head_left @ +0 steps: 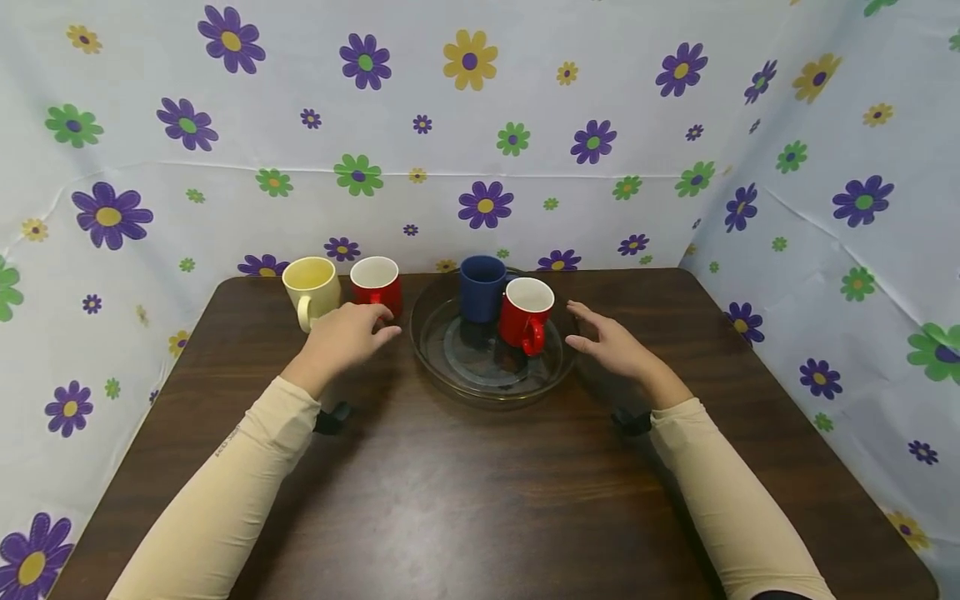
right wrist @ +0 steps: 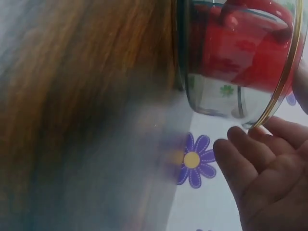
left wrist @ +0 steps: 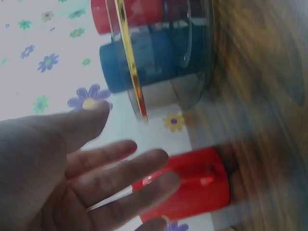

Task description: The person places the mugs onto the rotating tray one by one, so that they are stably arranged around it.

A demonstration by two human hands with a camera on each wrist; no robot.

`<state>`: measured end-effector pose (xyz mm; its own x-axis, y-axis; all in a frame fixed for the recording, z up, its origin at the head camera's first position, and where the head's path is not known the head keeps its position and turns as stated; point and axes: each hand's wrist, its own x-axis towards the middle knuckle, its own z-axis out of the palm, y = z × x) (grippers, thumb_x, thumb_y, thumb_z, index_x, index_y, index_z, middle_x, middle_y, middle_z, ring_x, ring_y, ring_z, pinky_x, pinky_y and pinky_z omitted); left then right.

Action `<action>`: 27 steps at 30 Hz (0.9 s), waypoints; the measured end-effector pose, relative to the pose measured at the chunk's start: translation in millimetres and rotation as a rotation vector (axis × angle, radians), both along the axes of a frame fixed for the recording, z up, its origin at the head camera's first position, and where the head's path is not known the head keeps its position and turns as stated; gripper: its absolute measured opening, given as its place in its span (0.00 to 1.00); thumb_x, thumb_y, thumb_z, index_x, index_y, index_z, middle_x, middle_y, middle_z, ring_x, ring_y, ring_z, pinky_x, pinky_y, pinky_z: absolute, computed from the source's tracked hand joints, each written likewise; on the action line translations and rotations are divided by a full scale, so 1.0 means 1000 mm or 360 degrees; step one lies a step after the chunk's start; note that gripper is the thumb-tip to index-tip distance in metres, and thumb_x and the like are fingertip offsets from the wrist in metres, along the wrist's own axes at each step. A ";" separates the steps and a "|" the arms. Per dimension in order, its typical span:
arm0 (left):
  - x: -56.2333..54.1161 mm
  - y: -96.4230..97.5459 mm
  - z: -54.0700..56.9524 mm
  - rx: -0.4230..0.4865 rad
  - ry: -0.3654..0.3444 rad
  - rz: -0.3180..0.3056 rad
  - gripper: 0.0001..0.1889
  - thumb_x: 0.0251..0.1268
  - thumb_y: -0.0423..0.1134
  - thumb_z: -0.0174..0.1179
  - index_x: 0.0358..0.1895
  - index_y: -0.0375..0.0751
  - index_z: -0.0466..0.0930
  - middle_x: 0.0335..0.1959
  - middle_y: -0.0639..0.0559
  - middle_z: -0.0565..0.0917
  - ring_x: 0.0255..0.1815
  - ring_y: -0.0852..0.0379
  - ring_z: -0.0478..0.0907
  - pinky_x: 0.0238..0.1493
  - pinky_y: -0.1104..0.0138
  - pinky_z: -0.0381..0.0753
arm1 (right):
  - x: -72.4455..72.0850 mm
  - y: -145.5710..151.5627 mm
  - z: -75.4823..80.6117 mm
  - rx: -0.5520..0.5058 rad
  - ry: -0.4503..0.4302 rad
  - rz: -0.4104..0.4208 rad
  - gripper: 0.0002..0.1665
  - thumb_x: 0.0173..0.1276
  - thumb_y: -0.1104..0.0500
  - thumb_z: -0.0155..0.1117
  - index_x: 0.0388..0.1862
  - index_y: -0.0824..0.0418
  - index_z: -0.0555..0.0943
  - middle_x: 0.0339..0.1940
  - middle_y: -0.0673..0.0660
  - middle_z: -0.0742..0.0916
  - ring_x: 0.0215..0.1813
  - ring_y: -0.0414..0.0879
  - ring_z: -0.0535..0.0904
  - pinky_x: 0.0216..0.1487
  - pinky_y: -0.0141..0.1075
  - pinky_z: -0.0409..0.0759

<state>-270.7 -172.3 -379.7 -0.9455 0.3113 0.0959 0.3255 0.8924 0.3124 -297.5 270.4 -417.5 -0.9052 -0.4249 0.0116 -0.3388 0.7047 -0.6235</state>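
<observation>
A round clear glass dish (head_left: 489, 395) with a gold rim holds a blue mug (head_left: 478, 293) and a red mug (head_left: 516, 321), both upright. Left of the dish, a second red mug (head_left: 384, 293) stands on the table. My left hand (head_left: 341, 340) is in front of that mug and overlaps its lower part; the fingers spread loosely with nothing in them, as the left wrist view shows. On the dish's other side is my right hand (head_left: 618, 346), its fingers extended toward the glass. In the right wrist view its fingertips are right at the gold rim (right wrist: 275, 98).
A pale yellow mug (head_left: 313, 287) stands at the table's back left, its handle toward the front. The dark wooden table (head_left: 487, 508) meets a flower-patterned cloth (head_left: 420, 100) at the back, and more of the cloth hangs along the right side.
</observation>
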 end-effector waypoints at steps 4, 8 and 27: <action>0.001 -0.016 0.006 0.0005 0.0041 0.0209 0.16 0.74 0.49 0.59 0.50 0.39 0.85 0.37 0.42 0.88 0.35 0.41 0.83 0.35 0.45 0.82 | -0.001 0.005 -0.005 -0.0074 -0.0010 0.0043 0.41 0.77 0.52 0.61 0.80 0.67 0.57 0.83 0.63 0.58 0.81 0.62 0.55 0.77 0.57 0.56; 0.003 -0.039 0.010 0.0032 0.0029 0.0469 0.19 0.75 0.50 0.54 0.51 0.37 0.85 0.35 0.40 0.86 0.34 0.40 0.81 0.30 0.46 0.80 | -0.001 0.006 -0.010 -0.0078 -0.0019 0.0046 0.42 0.77 0.54 0.61 0.81 0.67 0.55 0.83 0.63 0.56 0.81 0.62 0.54 0.77 0.57 0.56; -0.010 -0.094 -0.018 0.1073 -0.0566 0.0654 0.31 0.82 0.48 0.47 0.66 0.18 0.67 0.50 0.29 0.81 0.35 0.56 0.88 0.40 0.65 0.88 | 0.001 0.009 -0.016 -0.0258 -0.0106 0.0018 0.44 0.76 0.57 0.62 0.83 0.65 0.52 0.84 0.62 0.53 0.83 0.60 0.50 0.78 0.56 0.53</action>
